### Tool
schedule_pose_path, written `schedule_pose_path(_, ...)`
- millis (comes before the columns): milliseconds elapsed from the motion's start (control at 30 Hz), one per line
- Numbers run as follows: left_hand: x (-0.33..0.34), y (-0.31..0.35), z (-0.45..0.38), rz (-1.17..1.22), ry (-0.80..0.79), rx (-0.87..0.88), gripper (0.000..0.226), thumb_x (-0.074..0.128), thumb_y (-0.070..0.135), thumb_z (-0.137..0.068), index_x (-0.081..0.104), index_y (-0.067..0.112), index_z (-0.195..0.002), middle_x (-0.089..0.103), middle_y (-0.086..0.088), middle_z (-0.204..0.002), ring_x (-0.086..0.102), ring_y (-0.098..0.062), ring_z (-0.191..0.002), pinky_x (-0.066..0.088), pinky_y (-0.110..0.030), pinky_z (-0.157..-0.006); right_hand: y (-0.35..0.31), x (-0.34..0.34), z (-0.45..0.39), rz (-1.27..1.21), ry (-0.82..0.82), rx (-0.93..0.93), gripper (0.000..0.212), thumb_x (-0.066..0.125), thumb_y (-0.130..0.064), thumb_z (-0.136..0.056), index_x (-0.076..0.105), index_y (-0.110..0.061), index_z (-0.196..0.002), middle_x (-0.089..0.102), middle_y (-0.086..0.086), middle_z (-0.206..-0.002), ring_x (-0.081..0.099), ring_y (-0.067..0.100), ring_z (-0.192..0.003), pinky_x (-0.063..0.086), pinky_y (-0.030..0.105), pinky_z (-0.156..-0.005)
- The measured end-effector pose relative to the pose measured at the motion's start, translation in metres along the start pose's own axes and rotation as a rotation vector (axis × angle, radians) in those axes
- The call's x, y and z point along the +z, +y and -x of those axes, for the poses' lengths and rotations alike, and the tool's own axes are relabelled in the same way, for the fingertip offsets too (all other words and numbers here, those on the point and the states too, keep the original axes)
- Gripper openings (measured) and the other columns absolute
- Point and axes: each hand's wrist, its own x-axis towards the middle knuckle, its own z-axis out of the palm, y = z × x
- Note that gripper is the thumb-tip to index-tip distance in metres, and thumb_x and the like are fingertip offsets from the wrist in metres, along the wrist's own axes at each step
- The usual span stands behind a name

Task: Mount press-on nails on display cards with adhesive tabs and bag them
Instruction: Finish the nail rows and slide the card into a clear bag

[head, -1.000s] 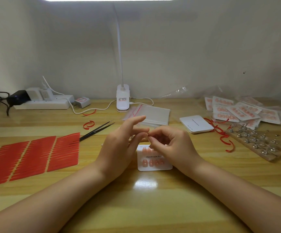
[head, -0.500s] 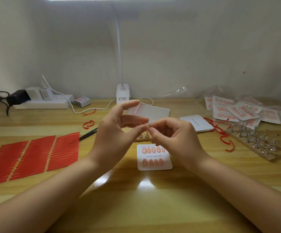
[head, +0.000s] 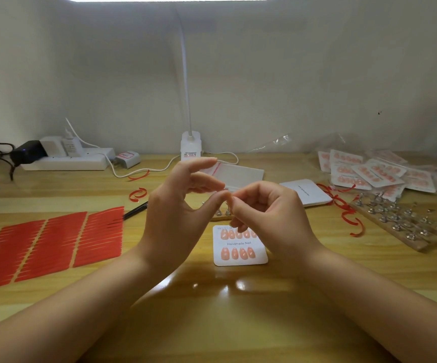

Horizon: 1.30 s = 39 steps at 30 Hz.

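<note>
White display card printed "Handmade Nail", two rows of glossy peach nails; left hand and right hand pinching together, held item too small to tell

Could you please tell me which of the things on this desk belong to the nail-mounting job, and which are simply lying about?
Job: display card, red tab sheets, bagged cards, left hand, right hand.
Lying about: power strip, lamp base.
</note>
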Motion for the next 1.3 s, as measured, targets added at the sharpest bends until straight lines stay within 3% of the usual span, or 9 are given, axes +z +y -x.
schedule_pose_path(167, 0.001, 0.000, -0.001, 0.050, -0.013, -0.036, 0.042, 0.075, 0.014, -0.078, 0.055, 0.011, -0.115, 0.069, 0.000, -0.089, 0.070, -0.013, -0.085, 0.057, -0.032, -0.080, -0.003, 0.000, 0.000, -0.003, 0.002, 0.016, 0.002, 0.069, -0.010, -0.087, 0.068, -0.009, -0.086, 0.071, 0.005, -0.068, 0.069, 0.013, -0.060, 0.053, 0.020, -0.055)
schedule_pose_path(400, 0.002, 0.000, -0.002, 0.294, 0.027, -0.253, 0.031, 0.074, 0.019, -0.078, 0.061, 0.021, -0.106, 0.072, -0.001, -0.086, 0.071, -0.017, -0.086, 0.055, -0.024, -0.079, -0.007, 0.001, -0.003, -0.168, -0.028, 0.158, 0.007, 0.065, -0.011, -0.089, 0.067, -0.004, -0.090, 0.071, 0.003, -0.068, 0.068, 0.014, -0.060, 0.053, 0.020, -0.056)
schedule_pose_path(633, -0.003, -0.004, -0.006, -0.078, 0.002, 0.104, 0.034, 0.075, 0.013, -0.083, 0.059, 0.012, -0.113, 0.072, -0.002, -0.090, 0.069, -0.008, -0.086, 0.055, -0.021, -0.080, -0.010, -0.001, -0.005, -0.203, -0.033, 0.204, 0.010, 0.063, -0.011, -0.090, 0.066, -0.001, -0.090, 0.069, 0.006, -0.067, 0.066, 0.015, -0.058, 0.053, 0.022, -0.054)
schedule_pose_path(767, -0.009, -0.016, -0.011, -0.403, -0.107, 0.496, 0.040, 0.072, 0.010, -0.087, 0.054, 0.010, -0.122, 0.069, -0.009, -0.108, 0.061, -0.019, -0.101, 0.048, -0.026, -0.094, -0.011, -0.001, -0.005, -0.242, -0.044, 0.220, 0.011, 0.063, -0.008, -0.089, 0.066, 0.003, -0.089, 0.067, 0.008, -0.065, 0.063, 0.016, -0.055, 0.052, 0.023, -0.052)
schedule_pose_path(867, -0.011, -0.019, -0.014, -0.389, -0.172, 0.600, 0.042, 0.069, 0.002, -0.089, 0.052, 0.010, -0.127, 0.070, -0.009, -0.110, 0.062, -0.020, -0.102, 0.050, -0.028, -0.093, -0.013, -0.001, -0.006, -0.245, -0.070, 0.231, 0.011, 0.063, -0.007, -0.089, 0.067, 0.003, -0.087, 0.066, 0.008, -0.063, 0.062, 0.015, -0.054, 0.051, 0.022, -0.051)
schedule_pose_path(1033, -0.013, -0.018, -0.012, -0.372, -0.172, 0.533, 0.044, 0.070, 0.004, -0.089, 0.048, 0.009, -0.126, 0.072, -0.009, -0.097, 0.069, -0.020, -0.088, 0.054, -0.034, -0.080, -0.012, -0.002, -0.007, -0.283, -0.091, 0.283, 0.008, 0.063, -0.005, -0.088, 0.066, 0.000, -0.084, 0.065, 0.006, -0.061, 0.061, 0.014, -0.051, 0.050, 0.022, -0.050)
schedule_pose_path(1200, -0.010, -0.008, -0.011, -0.206, -0.158, 0.301, 0.047, 0.067, 0.010, -0.088, 0.043, 0.014, -0.128, 0.070, -0.009, -0.103, 0.069, -0.015, -0.095, 0.057, -0.032, -0.086, -0.011, -0.004, -0.009, -0.282, -0.082, 0.263, 0.006, 0.062, -0.004, -0.089, 0.065, 0.002, -0.087, 0.066, 0.007, -0.063, 0.062, 0.012, -0.053, 0.051, 0.021, -0.052)
schedule_pose_path(1300, -0.007, -0.006, -0.009, -0.154, -0.134, 0.210, 0.045, 0.068, 0.005, -0.087, 0.047, 0.006, -0.126, 0.069, -0.008, -0.101, 0.069, -0.012, -0.094, 0.056, -0.027, -0.087, -0.011, -0.006, -0.009, -0.233, -0.079, 0.217, 0.008, 0.063, -0.005, -0.089, 0.065, 0.003, -0.091, 0.067, 0.007, -0.065, 0.064, 0.013, -0.057, 0.052, 0.021, -0.054)
